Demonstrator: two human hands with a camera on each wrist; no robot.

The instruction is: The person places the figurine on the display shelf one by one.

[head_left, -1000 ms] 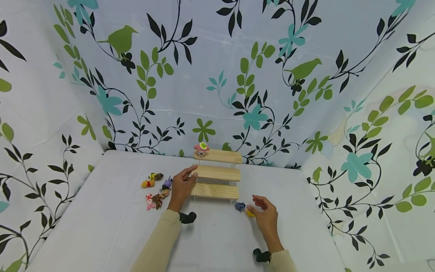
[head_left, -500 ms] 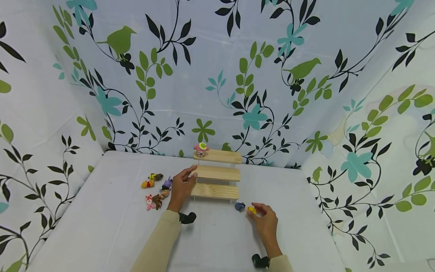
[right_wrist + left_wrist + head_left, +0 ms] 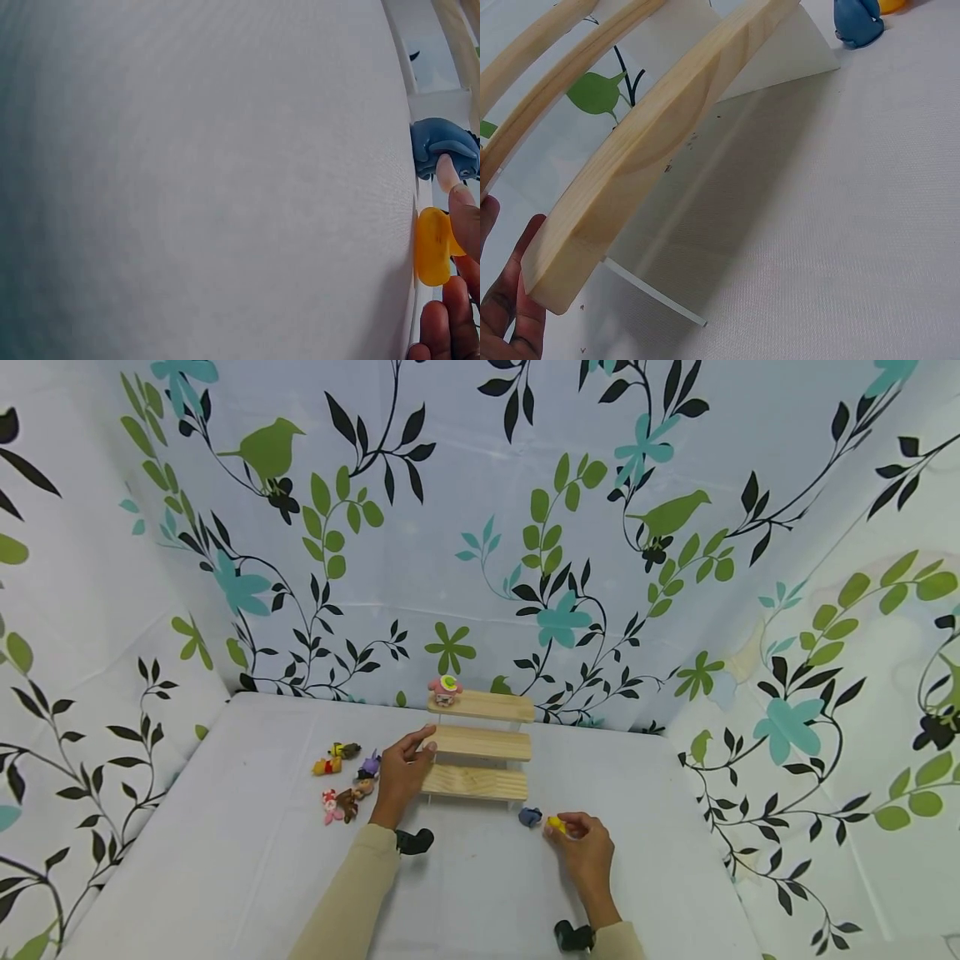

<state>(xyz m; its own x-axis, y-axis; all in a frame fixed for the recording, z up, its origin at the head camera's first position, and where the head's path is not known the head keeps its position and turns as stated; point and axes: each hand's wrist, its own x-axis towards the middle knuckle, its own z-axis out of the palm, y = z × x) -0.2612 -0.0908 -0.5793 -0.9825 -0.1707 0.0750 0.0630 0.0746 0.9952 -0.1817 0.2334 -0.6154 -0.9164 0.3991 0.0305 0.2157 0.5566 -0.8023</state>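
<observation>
A three-tier wooden display stand (image 3: 480,783) with clear supports stands at the back of the table. My left hand (image 3: 402,781) holds its left side, thumb and fingers about the end of the middle plank. In the left wrist view, fingertips show beside the end of the lowest plank (image 3: 630,180). My right hand (image 3: 590,852) pinches a small yellow toy figure (image 3: 556,824) low at the table, right of the stand. Just left of it sits a blue toy figure (image 3: 529,817). In the right wrist view, the thumb partly covers the yellow figure (image 3: 433,247).
A pink figure with a yellow-green patch (image 3: 445,691) stands on the top tier's left end. Several small figures lie left of my left hand, among them a purple one (image 3: 368,765) and a pink one (image 3: 331,806). Patterned cloth (image 3: 450,568) hangs behind the white table (image 3: 255,827).
My right hand has closed its thumb and fingers on the yellow figure, which now shows between the fingertips. My left hand stays at the stand's side.
</observation>
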